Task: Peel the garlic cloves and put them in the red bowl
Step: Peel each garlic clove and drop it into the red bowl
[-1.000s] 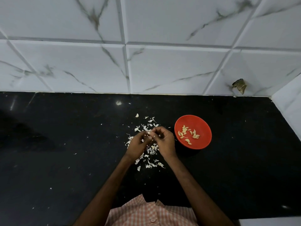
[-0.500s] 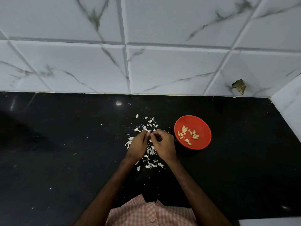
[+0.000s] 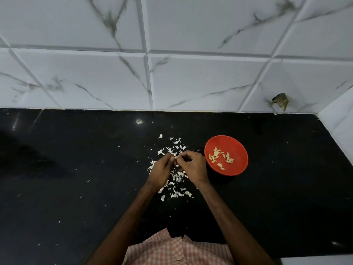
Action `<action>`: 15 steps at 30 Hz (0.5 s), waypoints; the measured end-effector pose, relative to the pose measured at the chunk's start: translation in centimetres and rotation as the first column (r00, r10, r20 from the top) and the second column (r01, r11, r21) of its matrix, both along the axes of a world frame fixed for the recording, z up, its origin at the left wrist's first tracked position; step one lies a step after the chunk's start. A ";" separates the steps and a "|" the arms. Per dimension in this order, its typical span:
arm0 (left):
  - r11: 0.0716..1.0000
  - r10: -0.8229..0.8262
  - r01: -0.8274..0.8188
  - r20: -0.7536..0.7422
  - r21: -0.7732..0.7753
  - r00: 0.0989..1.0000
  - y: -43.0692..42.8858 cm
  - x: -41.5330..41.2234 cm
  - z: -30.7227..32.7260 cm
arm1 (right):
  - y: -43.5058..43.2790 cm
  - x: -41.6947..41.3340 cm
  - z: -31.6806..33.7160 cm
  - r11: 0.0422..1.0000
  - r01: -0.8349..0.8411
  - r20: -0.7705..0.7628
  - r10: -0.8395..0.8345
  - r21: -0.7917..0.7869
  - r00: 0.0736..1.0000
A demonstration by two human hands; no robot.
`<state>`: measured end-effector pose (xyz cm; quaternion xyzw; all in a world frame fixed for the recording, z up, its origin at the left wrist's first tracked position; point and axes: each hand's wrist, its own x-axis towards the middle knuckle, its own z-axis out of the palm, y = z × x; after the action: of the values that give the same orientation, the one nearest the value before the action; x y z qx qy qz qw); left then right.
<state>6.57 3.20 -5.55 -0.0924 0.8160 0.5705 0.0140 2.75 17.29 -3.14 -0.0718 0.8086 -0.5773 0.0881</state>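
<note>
Kitchen: black stone counter [image 3: 76,188], white marble-look wall tiles [image 3: 191,79] behind (garlic skins [image 3: 179,178] scattered on counter).

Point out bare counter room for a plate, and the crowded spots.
Free: the black stone counter left of the left hand, and the strip between the round red bowl and the white side wall. Crowded: the white garlic skins under that hand and the right hand.

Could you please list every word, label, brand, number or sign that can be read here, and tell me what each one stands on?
None: there is no readable text anywhere in the view. The red bowl is plain, the wall tiles show only grey veins, the black counter carries only garlic skins, and the checked shirt has no print.
</note>
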 end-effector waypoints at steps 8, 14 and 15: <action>0.987 0.019 -0.010 -0.054 0.159 0.998 0.2 0.0 0.3 | -0.2 0.1 0.4 0.996 0.007 -0.054 -0.012 -0.084 0.998; 0.995 0.088 -0.085 -0.063 0.050 0.994 -0.4 -0.2 0.6 | 0.2 -0.2 -0.1 0.999 0.001 -0.101 -0.005 -0.035 0.995; 0.996 0.080 -0.077 -0.088 0.038 0.993 -0.3 -0.2 0.8 | 0.1 -0.2 0.0 1.000 -0.007 -0.110 0.004 -0.027 0.994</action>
<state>6.33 2.88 -4.76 -0.0985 0.8016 0.5881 -0.0433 2.50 17.39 -3.18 -0.1071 0.8041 -0.5831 0.0441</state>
